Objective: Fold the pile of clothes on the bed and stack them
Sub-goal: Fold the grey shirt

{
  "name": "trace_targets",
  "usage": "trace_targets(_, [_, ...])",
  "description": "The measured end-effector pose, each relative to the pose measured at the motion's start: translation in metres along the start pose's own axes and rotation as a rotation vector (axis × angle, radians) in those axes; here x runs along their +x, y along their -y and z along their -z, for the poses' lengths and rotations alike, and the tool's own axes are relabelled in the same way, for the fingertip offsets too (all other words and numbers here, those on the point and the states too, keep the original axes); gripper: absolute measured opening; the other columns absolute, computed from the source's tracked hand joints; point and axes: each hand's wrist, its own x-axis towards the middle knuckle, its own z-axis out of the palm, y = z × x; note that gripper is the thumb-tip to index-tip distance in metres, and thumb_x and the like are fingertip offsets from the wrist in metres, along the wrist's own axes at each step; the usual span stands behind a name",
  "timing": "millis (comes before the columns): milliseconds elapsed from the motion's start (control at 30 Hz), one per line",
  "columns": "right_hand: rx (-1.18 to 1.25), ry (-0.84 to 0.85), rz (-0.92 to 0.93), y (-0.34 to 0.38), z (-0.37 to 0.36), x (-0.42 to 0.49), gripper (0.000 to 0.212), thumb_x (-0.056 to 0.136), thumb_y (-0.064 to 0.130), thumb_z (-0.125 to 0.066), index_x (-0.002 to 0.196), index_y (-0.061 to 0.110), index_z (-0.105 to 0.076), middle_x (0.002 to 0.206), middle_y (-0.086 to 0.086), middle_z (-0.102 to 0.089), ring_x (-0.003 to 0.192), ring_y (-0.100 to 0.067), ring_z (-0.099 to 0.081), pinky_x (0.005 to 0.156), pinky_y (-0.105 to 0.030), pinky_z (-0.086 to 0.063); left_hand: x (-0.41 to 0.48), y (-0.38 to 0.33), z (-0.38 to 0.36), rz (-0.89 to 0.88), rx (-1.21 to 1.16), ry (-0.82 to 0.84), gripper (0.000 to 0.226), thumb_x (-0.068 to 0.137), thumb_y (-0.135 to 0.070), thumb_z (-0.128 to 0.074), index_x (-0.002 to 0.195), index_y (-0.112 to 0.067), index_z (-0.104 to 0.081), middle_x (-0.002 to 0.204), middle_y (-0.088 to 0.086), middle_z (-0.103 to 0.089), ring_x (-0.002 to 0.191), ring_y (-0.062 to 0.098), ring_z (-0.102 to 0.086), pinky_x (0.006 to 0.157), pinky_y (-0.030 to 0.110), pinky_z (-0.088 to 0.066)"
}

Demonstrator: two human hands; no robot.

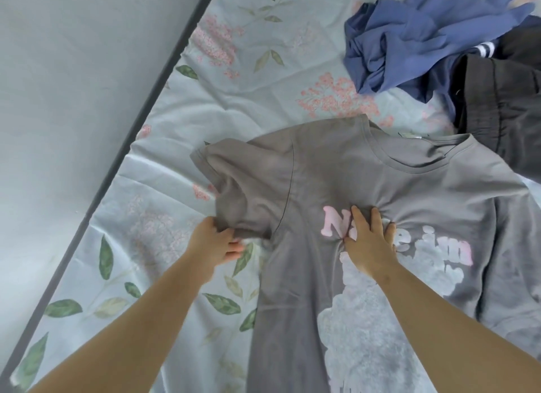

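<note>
Currently we have the grey T-shirt (366, 187) spread face up on the flowered bed sheet (234, 100), with its neck pointing away from us. Our left hand (215, 243) grips the shirt by the edge of its sleeve (243, 187), fingers curled round the hem. The sleeve lies crumpled. Our right hand (369, 240) holds nothing. It lies flat on the chest, fingers straight, pressing on the pink lettering (333, 223), and the cloth puckers around it. At the far right a rumpled blue garment (424, 41) touches a black garment (503, 105). A pale wall (73, 70) runs along the bed's left side.
</note>
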Motion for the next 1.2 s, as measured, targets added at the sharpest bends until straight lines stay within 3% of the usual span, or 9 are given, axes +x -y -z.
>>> trace_targets(100, [0.000, -0.015, 0.020, -0.002, -0.002, -0.002, 0.064, 0.099, 0.034, -0.041, 0.150, 0.039, -0.002, 0.159, 0.002, 0.013, 0.143, -0.039, 0.013, 0.114, -0.053, -0.011, -0.001, 0.018, 0.032, 0.039, 0.069, -0.070, 0.021, 0.093, 0.001, -0.050, 0.083, -0.011, -0.037, 0.077, 0.013, -0.044, 0.053, 0.017, -0.044, 0.048, 0.025, -0.045])
trace_targets(233, [-0.023, -0.056, 0.033, -0.002, -0.004, -0.005, 0.064, 0.098, 0.035, -0.040, 0.150, 0.038, -0.003, 0.159, 0.001, 0.012, 0.143, -0.038, 0.010, 0.114, -0.052, -0.012, -0.003, 0.011, 0.022, 0.037, 0.171, -0.076, 0.021, 0.093, -0.029, -0.057, 0.088, -0.012, -0.047, 0.084, 0.007, -0.053, 0.069, 0.019, -0.054, 0.057, 0.028, -0.044])
trace_targets(433, [-0.056, -0.092, 0.090, -0.012, -0.008, -0.018, 0.060, 0.099, 0.033, -0.037, 0.150, 0.034, -0.005, 0.159, -0.001, 0.009, 0.145, -0.036, 0.009, 0.117, -0.048, -0.012, 0.002, 0.018, 0.015, 0.022, 0.276, -0.297, 0.017, 0.081, -0.013, -0.060, 0.093, -0.003, -0.053, 0.073, 0.009, -0.051, 0.062, 0.023, -0.049, 0.056, 0.027, -0.037])
trace_targets(600, [-0.104, -0.089, 0.151, -0.026, -0.015, -0.024, 0.061, 0.098, 0.032, -0.035, 0.150, 0.033, -0.003, 0.159, -0.004, 0.008, 0.146, -0.030, 0.008, 0.119, -0.046, -0.010, 0.018, -0.031, 0.004, -0.167, -0.134, -0.223, 0.058, 0.086, -0.030, -0.066, 0.135, -0.021, -0.037, 0.125, 0.005, -0.048, 0.106, 0.023, -0.053, 0.091, 0.038, -0.047])
trace_targets(767, [-0.081, -0.110, 0.145, -0.028, -0.016, -0.029, 0.060, 0.099, 0.034, -0.036, 0.149, 0.036, -0.005, 0.160, -0.001, 0.007, 0.146, -0.031, 0.006, 0.116, -0.044, -0.013, 0.023, -0.036, 0.005, -0.372, -0.127, -0.406, 0.038, 0.081, 0.010, -0.049, 0.089, -0.027, -0.052, 0.098, 0.004, -0.051, 0.073, 0.017, -0.051, 0.059, 0.025, -0.044])
trace_targets(867, [-0.035, -0.105, 0.157, -0.027, -0.011, -0.032, 0.057, 0.098, 0.032, -0.038, 0.148, 0.038, -0.011, 0.160, 0.002, 0.005, 0.146, -0.029, 0.005, 0.115, -0.045, -0.017, 0.019, -0.026, -0.002, -0.301, 0.242, -0.542, 0.043, 0.081, 0.006, -0.044, 0.108, -0.027, -0.053, 0.127, 0.005, -0.037, 0.107, 0.028, -0.044, 0.088, 0.036, -0.042])
trace_targets(967, [0.086, -0.117, 0.174, -0.039, -0.003, -0.034, 0.051, 0.097, 0.028, -0.043, 0.145, 0.032, -0.026, 0.159, 0.002, -0.006, 0.146, -0.024, -0.006, 0.115, -0.045, -0.022, 0.002, -0.021, -0.027, -0.378, 0.725, -0.517, 0.058, 0.087, -0.006, -0.046, 0.139, -0.029, -0.035, 0.155, 0.005, -0.009, 0.142, 0.027, -0.012, 0.112, 0.044, -0.017])
trace_targets(1067, [0.216, -0.284, 0.059, -0.071, 0.009, -0.042, 0.040, 0.095, 0.023, -0.047, 0.134, 0.023, -0.044, 0.149, -0.003, -0.032, 0.133, -0.026, -0.033, 0.107, -0.043, -0.029, -0.021, -0.010, -0.076, -0.612, 1.049, -0.378, 0.057, 0.097, -0.026, -0.041, 0.149, -0.026, -0.018, 0.159, 0.003, -0.001, 0.146, 0.023, 0.005, 0.116, 0.046, -0.003])
trace_targets(1200, [0.395, -0.492, -0.256, -0.142, 0.037, -0.051, 0.028, 0.093, 0.020, -0.047, 0.120, 0.016, -0.055, 0.131, -0.013, -0.046, 0.121, -0.032, -0.038, 0.102, -0.042, -0.026, -0.054, 0.009, -0.163, -0.821, 1.291, -0.055, 0.057, 0.099, -0.043, -0.032, 0.150, -0.030, -0.012, 0.160, 0.000, 0.002, 0.146, 0.022, 0.009, 0.117, 0.046, -0.001])
